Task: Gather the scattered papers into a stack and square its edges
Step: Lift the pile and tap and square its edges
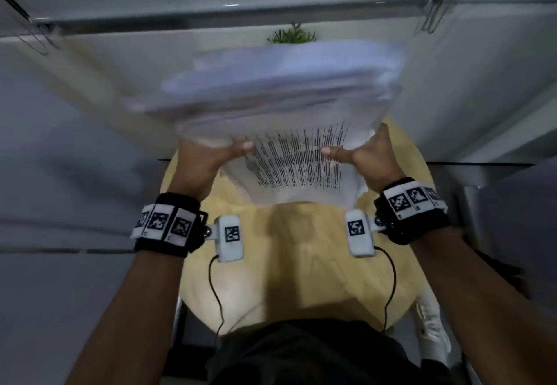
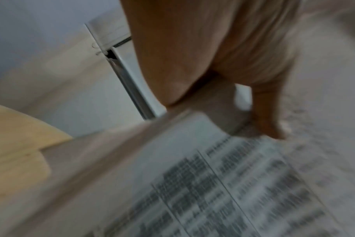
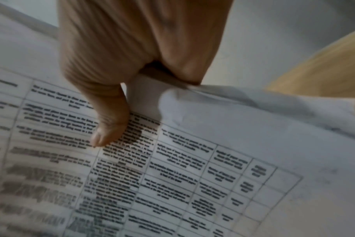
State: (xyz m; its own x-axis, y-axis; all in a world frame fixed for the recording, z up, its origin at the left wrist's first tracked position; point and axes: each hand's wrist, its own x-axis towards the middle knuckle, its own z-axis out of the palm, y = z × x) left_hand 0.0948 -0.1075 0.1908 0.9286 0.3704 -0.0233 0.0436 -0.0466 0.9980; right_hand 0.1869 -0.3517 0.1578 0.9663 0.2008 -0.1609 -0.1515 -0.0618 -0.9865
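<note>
At the left of the frame the left hand point(image 1: 208, 155) grips the stack's near-left edge, thumb lying on top of the printed sheet. The stack of papers point(image 1: 280, 107) sits in the middle of the frame, lifted above the round wooden table point(image 1: 271, 279), its long axis running away from the person toward the upper frame, the far end blurred (edges there look uneven). At the right, the right hand point(image 1: 367, 155) clamps the near-right edge, thumb point(image 3: 109, 128) pressed onto the table of text.
</note>
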